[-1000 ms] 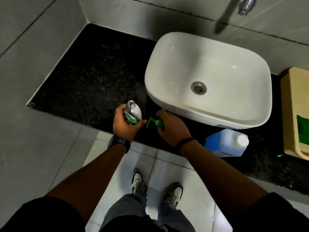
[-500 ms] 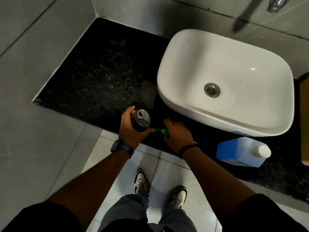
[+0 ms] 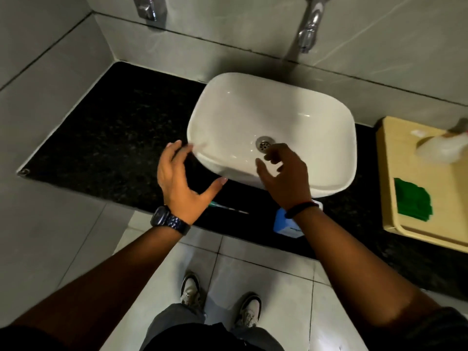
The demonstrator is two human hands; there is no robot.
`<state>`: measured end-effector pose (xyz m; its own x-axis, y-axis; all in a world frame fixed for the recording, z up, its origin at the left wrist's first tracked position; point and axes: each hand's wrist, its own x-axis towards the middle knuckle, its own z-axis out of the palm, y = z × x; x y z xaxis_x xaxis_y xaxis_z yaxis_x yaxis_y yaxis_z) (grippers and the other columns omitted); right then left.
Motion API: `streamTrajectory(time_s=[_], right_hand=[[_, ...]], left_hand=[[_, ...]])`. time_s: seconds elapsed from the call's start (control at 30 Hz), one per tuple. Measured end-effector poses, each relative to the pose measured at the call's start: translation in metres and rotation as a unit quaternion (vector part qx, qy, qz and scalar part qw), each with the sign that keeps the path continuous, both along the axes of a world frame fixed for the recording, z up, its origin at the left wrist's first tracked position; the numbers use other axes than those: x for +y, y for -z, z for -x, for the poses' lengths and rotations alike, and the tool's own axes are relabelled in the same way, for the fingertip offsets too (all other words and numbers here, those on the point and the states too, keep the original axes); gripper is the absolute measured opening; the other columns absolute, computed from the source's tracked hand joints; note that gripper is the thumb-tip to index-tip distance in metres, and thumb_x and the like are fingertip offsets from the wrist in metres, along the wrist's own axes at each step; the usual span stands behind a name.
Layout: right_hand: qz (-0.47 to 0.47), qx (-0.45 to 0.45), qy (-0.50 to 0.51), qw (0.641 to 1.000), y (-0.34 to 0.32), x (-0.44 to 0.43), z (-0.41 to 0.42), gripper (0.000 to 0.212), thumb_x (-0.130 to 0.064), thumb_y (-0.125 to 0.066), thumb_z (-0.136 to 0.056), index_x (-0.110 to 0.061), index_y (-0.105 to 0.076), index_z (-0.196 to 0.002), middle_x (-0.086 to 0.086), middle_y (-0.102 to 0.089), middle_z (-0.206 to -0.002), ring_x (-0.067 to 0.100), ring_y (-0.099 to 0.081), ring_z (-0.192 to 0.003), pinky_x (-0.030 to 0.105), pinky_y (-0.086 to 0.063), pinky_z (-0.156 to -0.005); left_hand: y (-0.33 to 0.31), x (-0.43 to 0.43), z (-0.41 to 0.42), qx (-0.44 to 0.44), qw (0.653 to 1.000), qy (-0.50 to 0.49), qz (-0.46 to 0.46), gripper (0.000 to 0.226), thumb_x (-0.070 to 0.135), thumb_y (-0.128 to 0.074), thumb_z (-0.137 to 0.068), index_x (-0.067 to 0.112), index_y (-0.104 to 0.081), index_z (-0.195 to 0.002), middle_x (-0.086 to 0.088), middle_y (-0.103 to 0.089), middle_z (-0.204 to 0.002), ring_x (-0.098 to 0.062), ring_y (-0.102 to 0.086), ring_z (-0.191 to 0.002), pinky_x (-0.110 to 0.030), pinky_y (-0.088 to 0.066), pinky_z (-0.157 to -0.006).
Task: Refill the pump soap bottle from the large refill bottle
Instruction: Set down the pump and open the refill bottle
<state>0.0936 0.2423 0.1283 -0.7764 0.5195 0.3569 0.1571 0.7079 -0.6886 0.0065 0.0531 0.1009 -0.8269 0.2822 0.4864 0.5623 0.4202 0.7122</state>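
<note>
Fingers (image 3: 174, 151) of both your hands are spread wide and hold nothing. Your left hand (image 3: 181, 183) hovers at the basin's (image 3: 253, 110) front-left corner, and your right hand (image 3: 286, 181) hovers over its front rim. The blue refill bottle (image 3: 285, 225) sits on the counter (image 3: 114, 135) just in front of the basin, half hidden by your right wrist. The green pump (image 3: 214, 204) lies near the basin's front-left corner. The pump soap bottle does not show, so find it first and stand it upright before you lift the refill bottle. The counter is dark speckled stone, with grey tiled walls and a tap (image 3: 310, 29) behind the basin.
</note>
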Motion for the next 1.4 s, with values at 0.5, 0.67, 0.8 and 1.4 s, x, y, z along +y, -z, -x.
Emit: streamTrajectory(time_s=[0.5, 0.67, 0.8, 1.4], right_hand=[[0.244, -0.164, -0.081, 0.953, 0.05, 0.081, -0.148, 0.08, -0.011, -0.084, -0.061, -0.017, -0.04, -0.128, 0.005, -0.056, -0.12, 0.017, -0.054, -0.113, 0.032, -0.047, -0.096], [0.259, -0.166, -0.075, 0.949, 0.063, 0.078, -0.138, 0.083, -0.029, -0.087, -0.052, -0.037, -0.044, -0.122, -0.01, -0.053, -0.123, 0.01, -0.05, -0.116, 0.025, -0.043, -0.092], [0.246, -0.156, -0.087, 0.953, 0.074, 0.077, -0.132, 0.077, -0.027, -0.086, -0.053, -0.034, -0.047, -0.12, -0.014, -0.056, -0.116, 0.008, -0.052, -0.111, 0.018, -0.044, -0.086], [0.221, -0.172, -0.071, 0.957, 0.08, 0.074, -0.129, 0.062, -0.046, -0.078, -0.051, -0.052, -0.047, -0.104, -0.03, -0.056, -0.104, -0.015, -0.051, -0.103, 0.0, -0.039, -0.077]], left_hand=[[-0.01, 0.122, -0.11, -0.069, 0.951, 0.282, 0.101, 0.046, 0.024, -0.082, -0.064, 0.016, -0.07, -0.107, -0.007, -0.072, -0.101, -0.02, -0.059, -0.096, -0.023, -0.04, -0.086], [-0.011, 0.132, -0.121, -0.104, 0.956, 0.257, 0.095, 0.037, 0.02, -0.079, -0.07, 0.022, -0.071, -0.106, -0.013, -0.068, -0.09, -0.028, -0.063, -0.084, -0.034, -0.05, -0.084], [-0.004, 0.134, -0.123, -0.12, 0.957, 0.241, 0.105, 0.035, 0.031, -0.071, -0.076, 0.024, -0.068, -0.11, 0.001, -0.069, -0.105, -0.02, -0.058, -0.106, -0.039, -0.035, -0.1], [0.011, 0.121, -0.125, -0.099, 0.986, 0.127, 0.041, 0.052, 0.033, -0.087, -0.055, 0.02, -0.06, -0.098, 0.017, -0.06, -0.101, -0.01, -0.055, -0.101, -0.028, -0.034, -0.085]])
